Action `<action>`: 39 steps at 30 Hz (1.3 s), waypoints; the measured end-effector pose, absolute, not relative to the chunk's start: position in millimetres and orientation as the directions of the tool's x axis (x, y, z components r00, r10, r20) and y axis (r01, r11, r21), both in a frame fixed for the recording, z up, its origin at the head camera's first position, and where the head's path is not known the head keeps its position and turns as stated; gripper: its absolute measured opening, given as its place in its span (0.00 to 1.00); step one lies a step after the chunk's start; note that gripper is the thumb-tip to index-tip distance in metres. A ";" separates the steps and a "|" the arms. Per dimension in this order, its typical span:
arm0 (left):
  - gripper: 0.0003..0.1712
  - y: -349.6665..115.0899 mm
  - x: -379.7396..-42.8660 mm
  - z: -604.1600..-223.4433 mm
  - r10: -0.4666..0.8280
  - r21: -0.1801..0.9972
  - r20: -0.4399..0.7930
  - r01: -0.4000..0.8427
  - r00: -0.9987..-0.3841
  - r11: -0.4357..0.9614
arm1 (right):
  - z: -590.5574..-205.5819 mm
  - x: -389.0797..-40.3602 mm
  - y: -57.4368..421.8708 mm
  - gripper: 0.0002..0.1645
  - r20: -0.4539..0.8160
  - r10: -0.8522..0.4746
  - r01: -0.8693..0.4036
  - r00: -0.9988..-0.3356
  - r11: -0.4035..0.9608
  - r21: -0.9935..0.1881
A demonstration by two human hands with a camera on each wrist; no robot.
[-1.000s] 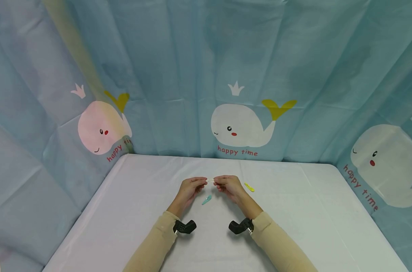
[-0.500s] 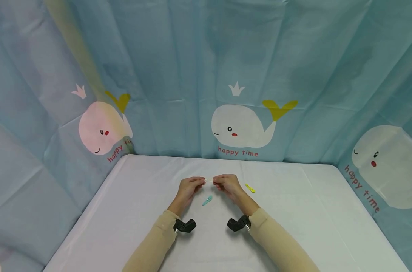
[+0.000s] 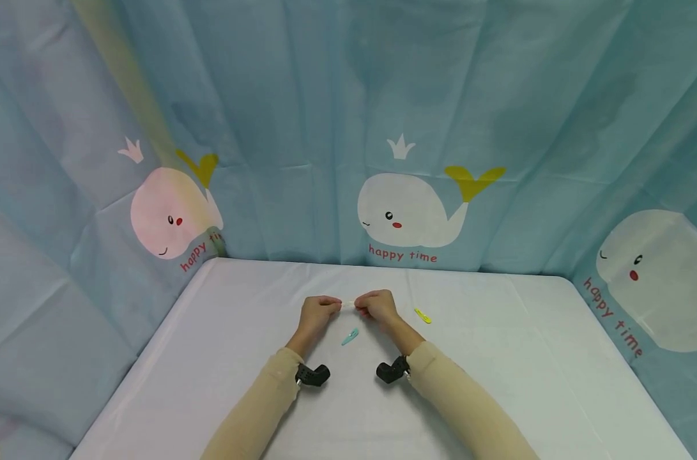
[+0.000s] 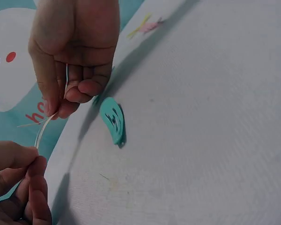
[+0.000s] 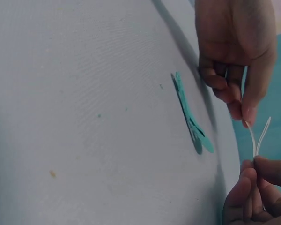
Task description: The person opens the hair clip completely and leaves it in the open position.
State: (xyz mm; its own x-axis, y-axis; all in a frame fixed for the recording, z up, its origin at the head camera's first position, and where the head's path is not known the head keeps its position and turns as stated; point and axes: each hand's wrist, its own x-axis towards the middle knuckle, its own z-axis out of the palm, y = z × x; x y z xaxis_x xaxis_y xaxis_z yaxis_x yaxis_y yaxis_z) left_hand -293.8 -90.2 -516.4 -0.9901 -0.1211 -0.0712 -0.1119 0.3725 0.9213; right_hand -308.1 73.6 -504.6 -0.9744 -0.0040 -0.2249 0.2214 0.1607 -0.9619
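Note:
A thin pale cord [image 3: 348, 304] spans the short gap between the fingertips of both hands, above the white table. My left hand [image 3: 315, 318] pinches one end between thumb and fingers, and my right hand [image 3: 381, 309] pinches the other. The right wrist view shows the pale cord [image 5: 255, 143] as two strands, one rising as a narrow free loop beside the strand between the hands. What lies inside the fingers is hidden. A teal snap hair clip [image 3: 350, 337] lies on the table just below the hands. To their right rests a yellow hair clip [image 3: 423, 315].
A white cloth [image 3: 497, 370] covers the table. Blue curtain [image 3: 302, 128] with printed whales stands behind the far edge and at both sides. A black wrist camera [image 3: 313, 375] sits on the left wrist, another black camera [image 3: 392, 369] on the right.
Both hands have shifted slightly left, still pinching the cord. The right hand has turned so that its knuckles sit higher. Both hair clips stay where they were.

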 end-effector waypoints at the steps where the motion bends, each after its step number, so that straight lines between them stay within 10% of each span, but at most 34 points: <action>1: 0.08 -90.2 -293.8 -517.0 -0.120 0.907 -0.060 -0.105 -0.991 0.408 | -505.1 -308.0 72.6 0.08 -0.221 0.002 0.218 -0.975 0.183 -0.959; 13: 0.05 -81.6 -291.9 -513.6 -0.106 0.730 0.050 -0.036 -0.993 0.682 | -505.4 -309.8 62.8 0.03 -0.137 0.071 0.154 -0.988 0.465 -0.872; 39: 0.04 -87.4 -259.0 -506.8 -0.038 0.727 0.045 0.007 -0.998 0.687 | -496.6 -290.1 78.5 0.05 -0.081 -0.115 0.003 -0.990 0.563 -0.827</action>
